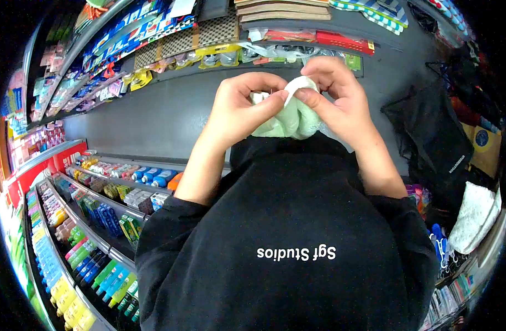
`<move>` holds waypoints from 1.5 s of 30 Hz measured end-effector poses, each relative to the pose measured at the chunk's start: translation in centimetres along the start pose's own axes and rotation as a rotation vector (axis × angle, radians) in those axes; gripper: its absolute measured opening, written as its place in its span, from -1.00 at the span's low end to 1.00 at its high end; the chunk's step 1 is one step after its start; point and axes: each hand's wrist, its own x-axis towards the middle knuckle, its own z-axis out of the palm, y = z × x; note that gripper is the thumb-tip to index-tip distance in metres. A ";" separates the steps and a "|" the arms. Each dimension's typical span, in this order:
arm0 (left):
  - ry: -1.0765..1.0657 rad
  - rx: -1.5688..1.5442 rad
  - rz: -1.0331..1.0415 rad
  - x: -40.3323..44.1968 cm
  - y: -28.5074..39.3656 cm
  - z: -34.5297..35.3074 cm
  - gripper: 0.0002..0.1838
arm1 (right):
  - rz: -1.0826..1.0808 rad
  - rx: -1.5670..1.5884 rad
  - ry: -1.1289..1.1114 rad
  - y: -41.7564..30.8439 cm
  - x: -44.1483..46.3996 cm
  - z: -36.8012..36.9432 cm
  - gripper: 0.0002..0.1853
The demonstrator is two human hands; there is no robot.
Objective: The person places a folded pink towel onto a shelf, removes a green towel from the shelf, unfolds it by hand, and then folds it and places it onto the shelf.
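Both hands meet over a pale green, white-edged cloth (289, 122) that is bunched or folded in front of my chest. Part of it looks shiny, perhaps from a thin clear wrapper, though I cannot be sure. My left hand (243, 106) pinches the cloth from the left side, thumb pressed on the white edge. From the other side, my right hand (341, 100) holds that raised white flap between thumb and fingers. Some fingertips are hidden behind the cloth.
A grey shelf (153, 105) spans the area ahead, with hanging packets (220, 57) along its back. Stocked shelves of bottles and tubes (112, 281) line the left. A black fabric item (435, 132) and a white cloth (473, 218) hang at the right.
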 end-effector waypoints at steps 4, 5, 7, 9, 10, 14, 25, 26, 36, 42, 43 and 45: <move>0.048 -0.027 0.081 0.0 -0.9 0.5 -0.87 | 0.008 -0.182 -0.045 -0.4 0.2 -0.6 -0.79; 0.047 -0.025 0.081 0.0 -0.9 0.7 -0.87 | -0.115 -0.258 -0.031 -0.2 0.5 -0.8 -0.81; 0.060 -0.079 0.046 -0.1 -0.8 1.0 -0.88 | -0.241 -0.333 -0.016 -0.2 0.6 -0.9 -0.82; 0.077 -0.078 0.076 -0.1 -0.8 1.2 -0.89 | -0.278 -0.389 0.070 -0.4 0.6 -1.1 -0.84; 0.096 -0.080 0.103 0.0 -0.8 1.3 -0.90 | -0.281 -0.391 0.072 -0.4 0.6 -1.2 -0.84; 0.025 -0.080 0.134 0.0 -0.6 1.5 -0.91 | -0.204 -0.344 0.038 -0.5 0.4 -1.3 -0.82; -0.072 0.012 0.271 0.3 -1.6 1.4 -0.94 | -0.103 -0.265 -0.038 -0.6 0.3 -1.0 -0.78; -0.095 0.020 0.267 0.3 -1.7 1.3 -0.95 | -0.118 -0.257 -0.054 -0.5 0.3 -0.9 -0.76; 0.221 0.035 0.230 0.0 -1.9 -0.4 -0.93 | 0.073 -0.086 -0.033 0.3 0.1 -3.2 -0.83; 0.680 -0.600 0.057 -0.8 -4.6 -6.6 -0.71 | 0.072 0.191 0.303 1.0 -0.4 -8.6 -0.76; 0.613 -0.763 0.067 -1.2 -4.3 -7.1 -0.70 | 0.064 0.170 0.305 1.5 -0.7 -9.0 -0.78; 0.808 -0.709 0.026 -0.9 -4.1 -5.8 -0.68 | 0.069 0.168 0.324 2.3 -1.2 -8.9 -0.76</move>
